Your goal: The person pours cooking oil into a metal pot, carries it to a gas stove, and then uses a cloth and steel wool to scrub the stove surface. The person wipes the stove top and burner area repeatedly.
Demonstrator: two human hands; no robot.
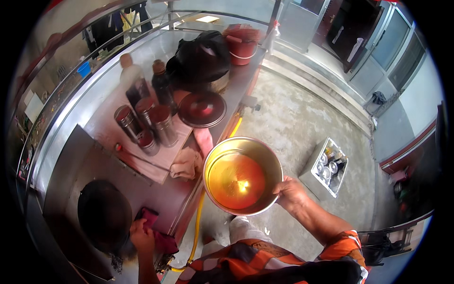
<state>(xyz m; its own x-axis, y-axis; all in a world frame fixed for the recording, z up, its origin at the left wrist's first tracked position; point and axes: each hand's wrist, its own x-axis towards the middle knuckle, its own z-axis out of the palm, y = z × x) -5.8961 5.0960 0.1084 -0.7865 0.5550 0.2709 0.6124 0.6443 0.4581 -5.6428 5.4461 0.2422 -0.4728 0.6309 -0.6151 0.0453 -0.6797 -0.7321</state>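
Observation:
My right hand (291,194) grips the rim of a round metal pot (273,159), which is held in front of my body. Inside the pot lies clear amber liquid (236,181) that looks like oil, with a bright reflection in it. At lower left, my left hand (142,235) is closed on a dark red cloth (164,243) at the near edge of a blackened wok (103,214). Whether the cloth wraps a handle of the wok is hidden by my fingers. The wok sits in the metal counter's cooking area.
On the counter stand several metal shakers (163,124), dark bottles (161,83), a round lid (202,109), a crumpled cloth (185,163), a black plastic bag (200,58) and a red bucket (241,49). A yellow hose (198,227) hangs along its edge. A box of cans (321,170) stands on the concrete floor.

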